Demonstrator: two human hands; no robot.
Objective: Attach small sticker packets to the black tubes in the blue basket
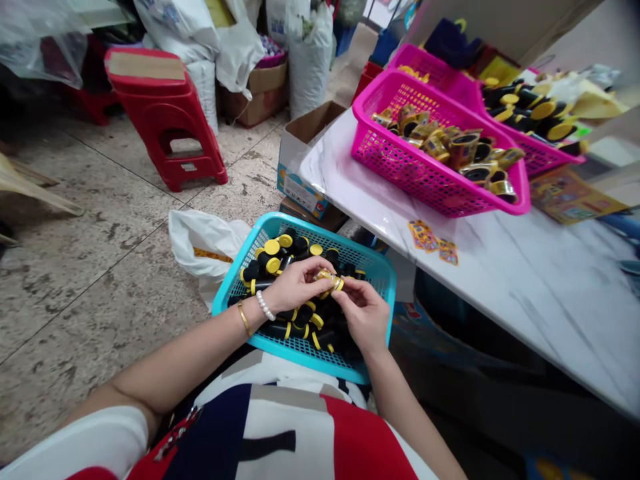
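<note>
Both hands meet above a turquoise basket (240, 267) on my lap. Between my left hand (300, 283) and my right hand (364, 312) is a small yellow printed wrapper (330, 281), pinched by the fingers of each. Whether something sits inside the wrapper I cannot make out. Under the hands, the basket holds many black tubes (275, 329) with yellow caps, lying in a jumble. My left wrist wears a pearl bracelet (265, 305) and a gold bangle (244, 319).
At right, a marble-patterned table (500, 280) carries a pink basket (440, 187) of wrapped pieces, another pink basket (545, 147) of black tubes, and loose printed labels (424, 236). A red stool (163, 113), a cardboard box (300, 153) and a white bag (200, 233) stand on the floor.
</note>
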